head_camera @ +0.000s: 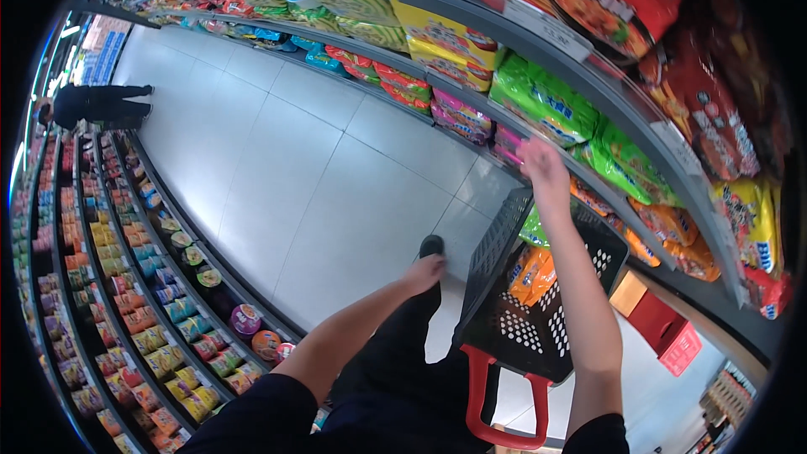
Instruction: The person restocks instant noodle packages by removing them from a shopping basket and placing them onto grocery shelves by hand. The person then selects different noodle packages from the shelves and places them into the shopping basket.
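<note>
My right hand (541, 157) reaches over the far end of a black plastic shopping basket (498, 252) to the lower shelf edge. Its fingers are at a pink package (506, 144); blur hides whether they grip it. My left hand (423, 274) hangs above my dark shoe (432, 245), fingers curled, with no object visible in it. Inside the basket lie an orange noodle packet (533, 275) and a green packet (533, 227), the green one partly behind my right forearm. The basket's red handle (476, 391) points towards me.
Shelves (454, 85) of bagged noodles curve along the right, with green multipacks (545, 98) near my right hand. Racks of cup noodles (145, 315) line the left. A person in dark clothes (94, 107) stands far down the tiled aisle (302, 157). A red box (656, 321) stands at lower right.
</note>
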### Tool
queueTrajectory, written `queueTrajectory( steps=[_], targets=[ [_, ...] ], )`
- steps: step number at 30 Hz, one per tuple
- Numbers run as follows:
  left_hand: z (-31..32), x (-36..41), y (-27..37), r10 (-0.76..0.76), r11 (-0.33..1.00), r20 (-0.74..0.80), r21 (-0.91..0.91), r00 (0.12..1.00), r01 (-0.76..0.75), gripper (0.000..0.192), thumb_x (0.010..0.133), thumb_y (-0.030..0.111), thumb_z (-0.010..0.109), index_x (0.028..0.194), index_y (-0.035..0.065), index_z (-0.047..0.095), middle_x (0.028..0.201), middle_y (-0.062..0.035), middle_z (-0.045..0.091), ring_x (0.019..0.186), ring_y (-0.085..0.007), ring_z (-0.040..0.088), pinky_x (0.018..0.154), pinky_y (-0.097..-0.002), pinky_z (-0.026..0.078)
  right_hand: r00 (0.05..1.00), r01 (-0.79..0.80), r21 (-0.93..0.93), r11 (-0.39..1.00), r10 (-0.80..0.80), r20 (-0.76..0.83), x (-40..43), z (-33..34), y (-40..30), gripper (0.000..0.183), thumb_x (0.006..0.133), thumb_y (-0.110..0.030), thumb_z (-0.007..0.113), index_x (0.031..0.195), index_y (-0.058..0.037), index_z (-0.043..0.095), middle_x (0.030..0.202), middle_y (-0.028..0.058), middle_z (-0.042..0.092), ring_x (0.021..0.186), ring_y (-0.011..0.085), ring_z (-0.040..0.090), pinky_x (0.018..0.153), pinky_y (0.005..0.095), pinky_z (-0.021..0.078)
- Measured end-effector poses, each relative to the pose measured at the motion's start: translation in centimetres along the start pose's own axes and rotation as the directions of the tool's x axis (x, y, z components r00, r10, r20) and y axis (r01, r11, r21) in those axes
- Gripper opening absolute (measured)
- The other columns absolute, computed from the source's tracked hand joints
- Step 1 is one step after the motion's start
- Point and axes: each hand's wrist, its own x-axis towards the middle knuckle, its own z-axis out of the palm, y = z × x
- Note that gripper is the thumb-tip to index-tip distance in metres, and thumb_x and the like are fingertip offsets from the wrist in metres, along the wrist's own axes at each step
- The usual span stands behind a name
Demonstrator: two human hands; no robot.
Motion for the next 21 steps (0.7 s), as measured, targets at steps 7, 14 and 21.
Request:
queueTrajectory(
  steps=[7,14,21],
  targets=[
    [-7.6,-12.9,-17.0,-0.525,0.804,-0.174,0.221,0.833,0.552,0.034,0.087,0.025,0.05,0.116,0.0095,0.06,0.116,-0.0182,0.062,0.11,-0.0346,0.057,0.093,-0.044,0.046,0.928,0.318,-0.428,0.846,-0.37,-0.043,15.7,8.7,-7.4,0.051,0.085,-0.033,0.066,0.123,-0.0018,0.055,0.121,0.0203,0.059,0.117,0.032,0.053,0.098,0.0361,0.0396],
    [-8.0,-13.8,-16.9,-0.667,0.606,0.005,-0.578,0.745,0.546,0.039,0.092,0.033,0.051,0.119,0.0059,0.056,0.109,-0.0085,0.064,0.097,-0.0198,0.062,0.081,-0.0366,0.05,0.892,0.243,-0.375,0.895,-0.358,-0.276,15.3,10.9,-3.9,0.051,0.084,-0.024,0.07,0.121,0.0037,0.05,0.121,0.0148,0.055,0.107,0.0251,0.056,0.094,0.0327,0.0407],
    [-20.0,1.7,4.6,-0.08,0.575,-0.351,-0.781,0.933,-0.244,0.062,0.094,0.051,0.047,0.136,0.0053,0.042,0.135,-0.0121,0.047,0.124,-0.0239,0.046,0.096,-0.0451,0.046,0.916,0.222,-0.249,0.943,-0.289,-0.279,6.1,11.3,-1.2,0.043,0.083,-0.013,0.072,0.11,0.0048,0.044,0.105,0.0129,0.058,0.096,0.017,0.057,0.085,0.0292,0.0452]
  ],
)
